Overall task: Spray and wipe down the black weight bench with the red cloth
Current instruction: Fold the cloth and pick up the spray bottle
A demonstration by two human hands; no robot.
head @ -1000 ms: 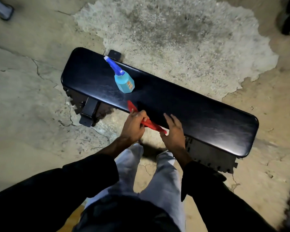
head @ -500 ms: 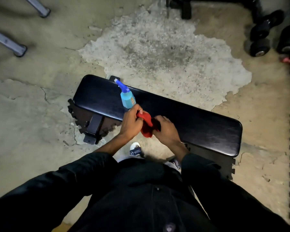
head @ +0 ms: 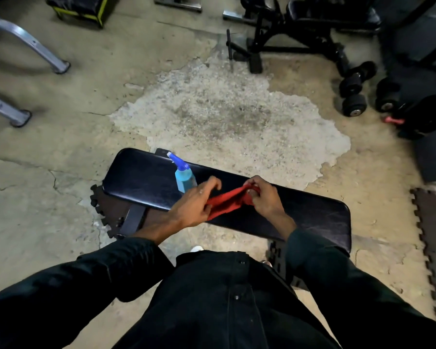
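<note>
The black weight bench (head: pixel 312 217) lies across the floor just in front of me, slanting from upper left to lower right. A light blue spray bottle (head: pixel 184 177) with a darker blue nozzle stands upright on its left half. Above the middle of the pad I hold the red cloth (head: pixel 224 202) stretched between both hands. My left hand (head: pixel 194 204) pinches its lower left end, with the forefinger and other fingers spread. My right hand (head: pixel 264 196) is closed around its bunched upper right end. The cloth hangs just over the pad.
Black dumbbells (head: pixel 355 94) lie on the floor at the back right beside another black bench frame (head: pixel 287 34). Grey metal legs (head: pixel 18 114) stand at the left. Interlocking foam mats (head: pixel 433 230) lie at the right and under the bench. The concrete floor is cracked and worn.
The camera has risen and tilted up, showing more of the room. My hands have drawn apart, pulling the bunched red cloth out between them, and my right hand has moved right.
</note>
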